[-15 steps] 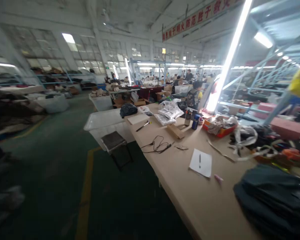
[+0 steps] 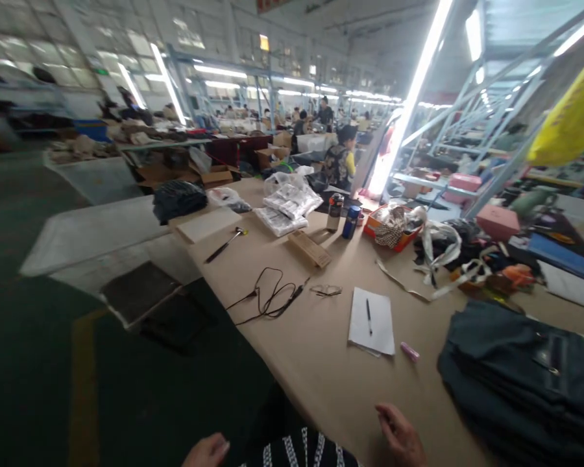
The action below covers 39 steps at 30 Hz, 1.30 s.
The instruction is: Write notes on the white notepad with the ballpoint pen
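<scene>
My left hand [image 2: 207, 451] shows at the bottom edge, left of the patterned black garment on my body. Its fingers are loosely bent, with nothing visible in them. Over the table's near part is my right hand [image 2: 400, 438], fingers half curled and apart, holding nothing that I can see. Beyond it lie a small pink object [image 2: 409, 352] and white paper sheets [image 2: 380, 340] with a pen [image 2: 368, 316] on top. A stack of dark green fabric bags [image 2: 520, 376] rests to its right. Glasses [image 2: 326, 290] and a black cable [image 2: 271, 305] lie farther off.
On the brown-topped table [image 2: 292, 344] are a hammer [image 2: 225, 244], a cardboard piece [image 2: 309, 248], plastic-wrapped packs [image 2: 288, 206], two bottles [image 2: 351, 222] and an orange box [image 2: 403, 241]. A stool [image 2: 139, 292] and a white bin [image 2: 97, 227] stand left. A bright tube light [image 2: 409, 97] slants upward behind.
The view has swung right and moved closer to the table, so things on it sit farther left. Both my hands have come into view at the bottom.
</scene>
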Tool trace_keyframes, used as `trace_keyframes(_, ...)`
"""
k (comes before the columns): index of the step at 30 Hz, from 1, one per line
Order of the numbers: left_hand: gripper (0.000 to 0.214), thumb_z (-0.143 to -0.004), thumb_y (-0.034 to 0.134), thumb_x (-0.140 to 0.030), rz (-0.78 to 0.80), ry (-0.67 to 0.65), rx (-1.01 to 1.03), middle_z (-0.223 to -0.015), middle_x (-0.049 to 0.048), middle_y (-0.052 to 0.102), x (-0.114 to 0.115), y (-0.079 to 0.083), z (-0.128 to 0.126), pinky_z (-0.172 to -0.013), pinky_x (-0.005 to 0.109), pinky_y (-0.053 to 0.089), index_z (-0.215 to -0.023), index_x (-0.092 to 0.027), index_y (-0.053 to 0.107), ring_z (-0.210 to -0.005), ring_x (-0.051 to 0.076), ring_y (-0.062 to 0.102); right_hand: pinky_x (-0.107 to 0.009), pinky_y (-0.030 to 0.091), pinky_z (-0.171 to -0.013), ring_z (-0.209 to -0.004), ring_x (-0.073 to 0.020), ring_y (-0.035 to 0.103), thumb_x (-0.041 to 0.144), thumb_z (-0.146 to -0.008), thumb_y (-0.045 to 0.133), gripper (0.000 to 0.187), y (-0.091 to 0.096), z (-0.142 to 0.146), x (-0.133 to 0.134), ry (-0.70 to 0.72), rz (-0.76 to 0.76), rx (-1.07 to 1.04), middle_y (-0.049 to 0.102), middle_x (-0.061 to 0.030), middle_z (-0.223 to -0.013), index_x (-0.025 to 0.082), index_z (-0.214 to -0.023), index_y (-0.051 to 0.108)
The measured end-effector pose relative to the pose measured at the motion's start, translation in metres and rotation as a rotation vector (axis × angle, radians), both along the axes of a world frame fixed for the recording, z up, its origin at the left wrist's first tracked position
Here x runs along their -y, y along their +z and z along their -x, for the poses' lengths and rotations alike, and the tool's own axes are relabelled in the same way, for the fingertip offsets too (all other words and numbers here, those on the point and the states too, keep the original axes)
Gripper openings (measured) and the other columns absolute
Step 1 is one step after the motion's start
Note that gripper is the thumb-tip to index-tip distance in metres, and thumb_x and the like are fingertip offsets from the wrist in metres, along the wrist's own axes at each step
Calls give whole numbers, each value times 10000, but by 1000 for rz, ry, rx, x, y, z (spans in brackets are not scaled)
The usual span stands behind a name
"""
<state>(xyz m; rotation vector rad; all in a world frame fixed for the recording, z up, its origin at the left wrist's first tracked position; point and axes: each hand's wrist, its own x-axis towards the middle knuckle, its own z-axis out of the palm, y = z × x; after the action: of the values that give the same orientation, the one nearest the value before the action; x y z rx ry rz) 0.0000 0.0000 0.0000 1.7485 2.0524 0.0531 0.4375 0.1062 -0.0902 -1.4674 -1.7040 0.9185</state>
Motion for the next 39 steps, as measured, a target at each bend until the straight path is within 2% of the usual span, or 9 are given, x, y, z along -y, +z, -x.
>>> trace_keyframes(3,269,-885,388,-212,20,-105,80,-653,-50,640,-87,0,24,-590,211,485,-680,-189,562,-633,118,627,-327,588,-730,-812,-236,700,447,-804,479,332,11,19,-9,-97,47,43,727,-83,-881,232,-874,723)
trace_keyframes(7,269,-897,351,-296,-21,-347,192,-862,10,691,-193,26,25,-769,261,484,-855,-218,605,-822,155,637,-324,584,-749,-860,-230,696,396,-798,482,320,33,41,-31,-194,103,67,719,-88,-929,215,-935,707)
trace_keyframes(10,261,-898,391,-313,-19,-553,248,-891,53,677,-251,43,6,-819,299,472,-883,-199,625,-871,183,612,-325,570,-815,-923,-212,683,336,-808,445,340,45,55,-52,-243,107,106,706,-92,-979,190,-1003,682)
trace_keyframes(13,227,-897,433,-285,-9,-730,302,-1001,68,667,-288,49,-25,-903,313,461,-950,-195,635,-951,188,590,-343,552,-868,-979,-210,665,289,-785,438,364,49,66,-73,-273,120,150,697,-91,-1029,185,-1043,674)
trace_keyframes(20,256,-823,577,-218,35,-900,321,-1354,106,533,-321,36,-111,-1079,433,370,-1067,-180,644,-1254,286,455,-346,490,-955,-1071,-204,607,197,-744,468,425,52,67,-147,-233,132,252,657,-85,-1117,185,-1127,653)
trace_keyframes(23,232,-861,538,-249,82,-853,297,-1206,106,628,-335,30,-142,-1005,364,439,-1045,-179,660,-1127,235,560,-357,476,-951,-1045,-214,605,192,-775,474,431,52,58,-192,-265,153,303,633,-115,-1148,156,-1179,620)
trace_keyframes(27,286,-934,443,-288,150,-665,226,-1006,109,687,-363,16,-176,-867,354,511,-1063,-132,644,-944,186,640,-337,500,-818,-882,-209,625,206,-803,501,487,43,51,-235,-328,192,370,633,-134,-1068,116,-1281,535)
trace_keyframes(33,370,-919,434,-266,90,-598,188,-1218,111,597,-383,0,-210,-949,344,466,-1255,-195,570,-1091,205,578,-257,446,-739,-827,-183,572,95,-757,525,551,27,61,-243,-292,145,421,610,-61,-923,262,-1280,560)
trace_keyframes(39,387,-906,458,-295,-3,-724,71,-1510,114,344,-378,-16,-211,-1009,587,356,-1281,-281,554,-1331,409,338,-270,460,-763,-806,-176,573,131,-781,444,442,17,53,-242,-378,61,269,613,-64,-925,211,-1181,616)
